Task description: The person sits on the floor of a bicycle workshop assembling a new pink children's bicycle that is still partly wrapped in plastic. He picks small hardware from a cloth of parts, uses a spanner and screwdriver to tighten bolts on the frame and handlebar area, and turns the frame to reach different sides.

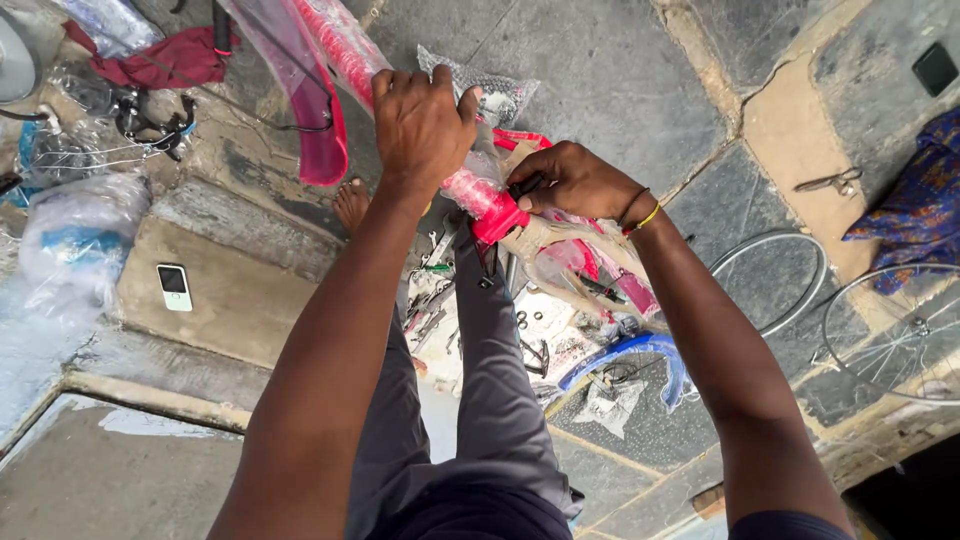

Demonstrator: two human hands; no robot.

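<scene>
Both hands [500, 150] grip plastic-wrapped pink tubular frame [480, 195].

Below the left hand [420, 125] and right hand [575, 180], the way down is blocked by scattered wrenches [430, 300] and a blue mudguard [630, 355] — little bare floor is left there. More open stone is found at the left around the white phone [174, 287], and at the upper right — short of the wheel rims [895, 330].
</scene>
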